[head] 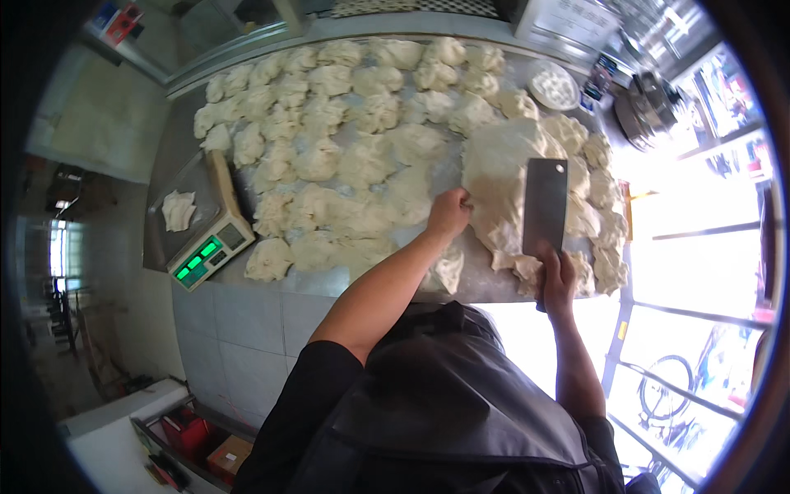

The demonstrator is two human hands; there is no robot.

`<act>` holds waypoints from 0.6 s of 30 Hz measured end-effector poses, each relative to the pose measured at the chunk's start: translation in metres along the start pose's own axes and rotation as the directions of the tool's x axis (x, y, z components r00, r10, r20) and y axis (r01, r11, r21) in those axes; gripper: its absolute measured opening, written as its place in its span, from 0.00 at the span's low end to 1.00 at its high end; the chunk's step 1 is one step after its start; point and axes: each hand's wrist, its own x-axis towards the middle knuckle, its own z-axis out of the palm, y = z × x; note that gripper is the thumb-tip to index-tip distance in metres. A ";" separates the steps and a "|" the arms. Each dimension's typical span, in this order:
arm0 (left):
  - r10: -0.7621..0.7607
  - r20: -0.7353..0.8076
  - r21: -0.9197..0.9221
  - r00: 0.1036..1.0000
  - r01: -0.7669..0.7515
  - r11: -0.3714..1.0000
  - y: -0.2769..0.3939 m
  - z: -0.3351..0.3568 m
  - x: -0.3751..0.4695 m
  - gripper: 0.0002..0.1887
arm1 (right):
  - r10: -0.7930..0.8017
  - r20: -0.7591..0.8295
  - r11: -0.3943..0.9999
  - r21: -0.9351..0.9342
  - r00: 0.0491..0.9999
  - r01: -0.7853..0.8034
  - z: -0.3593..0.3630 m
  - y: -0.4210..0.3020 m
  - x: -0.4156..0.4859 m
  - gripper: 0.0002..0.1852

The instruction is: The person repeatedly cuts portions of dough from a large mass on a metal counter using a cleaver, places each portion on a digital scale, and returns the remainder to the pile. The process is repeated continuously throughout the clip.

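Observation:
My right hand (558, 279) grips the handle of a broad dark metal cleaver (545, 204), its blade pointing away from me. Under and beside the blade lies a large slab of dough (497, 167), with ragged pieces at its near end. My left hand (450, 213) is at the slab's left edge with fingers curled; whether they pinch the dough cannot be made out. Many separate lumps of dough (318, 159) cover the metal worktop (478, 281). One loose piece of dough (447, 270) lies close to the near edge, below my left wrist.
A digital scale (210, 253) with a lit green display stands at the left, a small dough piece (179, 210) on its pan. At the back right are a bowl of white contents (554, 85) and a metal pot (645, 111). An open drawer (200, 441) is at lower left.

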 end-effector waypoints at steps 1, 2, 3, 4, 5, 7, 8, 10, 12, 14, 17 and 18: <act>0.090 -0.002 -0.045 0.996 -0.090 0.995 0.001 -0.009 -0.004 0.21 | -0.007 -0.035 0.999 0.051 0.999 0.009 0.000 0.007 0.004 0.12; 0.120 0.026 -0.073 0.992 -0.118 0.990 -0.001 -0.029 -0.010 0.24 | 0.023 -0.115 0.997 0.078 0.993 -0.014 0.004 0.012 0.009 0.15; 0.230 -0.077 -0.023 0.970 -0.232 0.972 -0.003 -0.054 -0.013 0.28 | -0.050 -0.097 0.992 0.110 0.994 0.061 0.009 0.017 0.015 0.13; 0.182 -0.108 -0.098 0.977 -0.192 0.976 -0.010 -0.086 -0.014 0.27 | -0.082 -0.131 0.990 0.107 0.988 0.096 0.006 0.018 0.013 0.12; 0.160 -0.237 -0.009 0.958 -0.167 0.986 -0.028 -0.131 -0.018 0.27 | -0.119 -0.192 0.992 0.012 0.974 0.124 0.008 0.019 0.013 0.11; 0.245 -0.506 0.128 0.827 -0.210 0.969 -0.063 -0.213 -0.020 0.26 | -0.136 -0.209 0.988 -0.096 0.968 0.118 0.008 0.012 0.008 0.11; 0.237 -0.573 0.087 0.784 -0.230 0.969 -0.088 -0.264 -0.024 0.26 | -0.137 -0.281 0.988 -0.103 0.950 0.112 0.015 0.010 0.008 0.11; 0.174 -0.763 0.307 0.623 0.112 0.945 -0.132 -0.368 -0.046 0.29 | 0.054 -0.328 0.998 -0.018 0.943 -0.064 0.023 -0.001 0.005 0.12; 0.197 -0.851 0.506 0.486 0.660 0.555 -0.164 -0.452 -0.077 0.35 | 0.047 -0.384 0.999 0.016 0.922 -0.045 0.035 -0.011 0.004 0.15; -0.102 -0.956 0.195 0.275 0.857 0.478 -0.188 -0.502 -0.103 0.42 | 0.084 -0.366 0.995 0.076 0.927 -0.060 0.047 -0.018 0.001 0.15; -0.279 -0.887 0.181 0.367 0.833 0.523 -0.234 -0.523 -0.138 0.43 | 0.104 -0.355 0.991 0.120 0.929 -0.065 0.058 -0.025 -0.007 0.15; -0.219 -0.869 0.251 0.444 0.776 0.579 -0.252 -0.526 -0.145 0.42 | 0.100 -0.357 0.991 0.117 0.929 -0.062 0.060 -0.026 -0.010 0.15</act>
